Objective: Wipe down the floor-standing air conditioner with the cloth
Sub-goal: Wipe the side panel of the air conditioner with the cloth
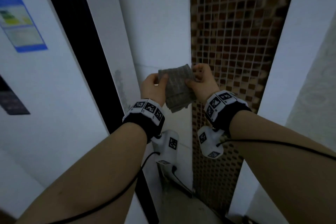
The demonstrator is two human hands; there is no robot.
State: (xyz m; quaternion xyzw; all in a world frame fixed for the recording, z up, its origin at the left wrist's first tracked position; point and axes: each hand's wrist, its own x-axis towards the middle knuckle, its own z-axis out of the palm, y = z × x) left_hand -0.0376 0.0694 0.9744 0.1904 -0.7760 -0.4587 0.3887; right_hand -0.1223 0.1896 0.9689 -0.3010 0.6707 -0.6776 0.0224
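Both hands hold a grey cloth (177,87) up in the middle of the view, in front of a white wall corner (163,23). The left hand (151,85) pinches the cloth's left edge between thumb and curled fingers. The right hand (201,82) grips the right edge the same way, its thumb lying across the fabric. The cloth looks folded into a thick pad, with several layers showing at its near edge.

The air conditioner (54,78) stands to the left, a tall white cabinet with a black vertical strip (85,42) down its front, a blue-edged label (20,18) far up its face and a dark panel (11,100) nearer. The cloth is apart from it and touches no surface. To the right is a brown tiled wall (236,42). Each wrist carries a marker band (145,112) with a cable running back along the arm.

The step in hand seems to be readying the cloth, folding or squaring it into a pad, and no wiping stroke is under way. The next move likely calls for one hand to take the pad flat under its fingers, carry it left to the cabinet face and press it on with even pressure.
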